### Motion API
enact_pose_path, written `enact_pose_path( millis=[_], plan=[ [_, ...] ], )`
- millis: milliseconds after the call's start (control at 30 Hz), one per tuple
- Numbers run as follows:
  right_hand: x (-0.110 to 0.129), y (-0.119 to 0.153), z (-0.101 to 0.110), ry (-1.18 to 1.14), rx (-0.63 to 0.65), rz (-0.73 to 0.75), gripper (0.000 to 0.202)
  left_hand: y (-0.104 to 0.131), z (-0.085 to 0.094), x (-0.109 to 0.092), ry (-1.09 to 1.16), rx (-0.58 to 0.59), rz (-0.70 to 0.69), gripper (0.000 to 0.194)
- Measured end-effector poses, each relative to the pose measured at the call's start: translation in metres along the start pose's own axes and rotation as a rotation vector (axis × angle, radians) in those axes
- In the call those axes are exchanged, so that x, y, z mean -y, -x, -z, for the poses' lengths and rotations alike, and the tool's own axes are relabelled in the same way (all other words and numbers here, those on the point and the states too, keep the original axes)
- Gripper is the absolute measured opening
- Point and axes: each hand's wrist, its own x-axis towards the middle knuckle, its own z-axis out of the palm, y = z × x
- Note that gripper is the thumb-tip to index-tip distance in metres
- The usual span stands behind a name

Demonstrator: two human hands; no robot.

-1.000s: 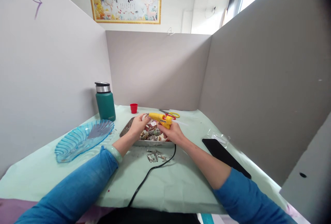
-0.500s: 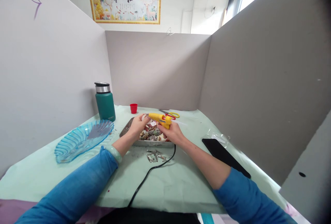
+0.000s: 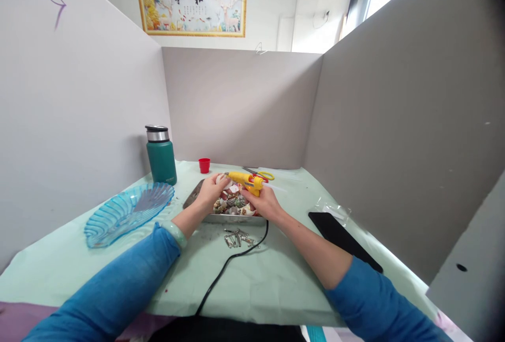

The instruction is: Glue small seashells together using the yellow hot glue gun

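My right hand [image 3: 262, 202] is closed round the handle of a yellow hot glue gun [image 3: 245, 179], whose nozzle points left. A clear glue stick [image 3: 274, 187] sticks out of its back end. At the nozzle tip, my left hand [image 3: 211, 190] pinches a small whitish piece that looks like a shell [image 3: 220, 179], mostly hidden by the fingers. Both hands are above a metal tray [image 3: 232, 219] filled with mixed seashells [image 3: 232, 205]. A black cord [image 3: 224, 268] runs from near the tray to the front edge of the table. Several metal hair clips [image 3: 238, 238] lie in front of the tray.
A blue shell-shaped dish [image 3: 114, 221] and a green bottle [image 3: 161, 158] stand at the left. Behind the tray are a red cup [image 3: 204, 166] and scissors [image 3: 265, 175]. At the right lie a black flat slab [image 3: 343, 239] and a clear plastic bag [image 3: 335, 210]. Grey partitions [image 3: 240, 105] enclose the table.
Almost nothing differs. The glue gun's nozzle stays at the piece in my left hand, and the whole view has shifted very slightly.
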Motion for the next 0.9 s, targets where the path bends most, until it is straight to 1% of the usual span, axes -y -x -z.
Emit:
enact_pose_path(
  millis=[167,300,400,500,567,700,900],
  plan=[
    [0.001,0.001,0.0,0.0,0.011,-0.002,0.03,-0.001,0.0,0.001,0.005,0.01,-0.001,0.036],
    [0.008,0.004,0.001,-0.062,-0.04,-0.008,0.03,-0.002,0.001,0.003,0.025,0.015,0.017,0.041],
    [0.012,0.004,0.003,-0.152,-0.114,0.011,0.029,-0.002,0.002,0.003,0.045,0.073,0.012,0.042],
    [0.011,0.001,0.004,-0.211,-0.192,-0.013,0.032,0.002,0.001,0.001,0.045,0.162,0.014,0.042],
    [0.011,-0.001,0.003,-0.248,-0.215,-0.021,0.035,0.005,-0.001,-0.001,0.044,0.203,0.02,0.04],
    [0.012,0.0,0.003,-0.265,-0.185,-0.006,0.033,0.01,-0.006,-0.005,0.036,0.255,0.04,0.041],
    [0.014,0.002,0.003,-0.224,-0.167,-0.003,0.03,0.011,-0.008,-0.005,0.014,0.235,0.065,0.039]
  ],
)
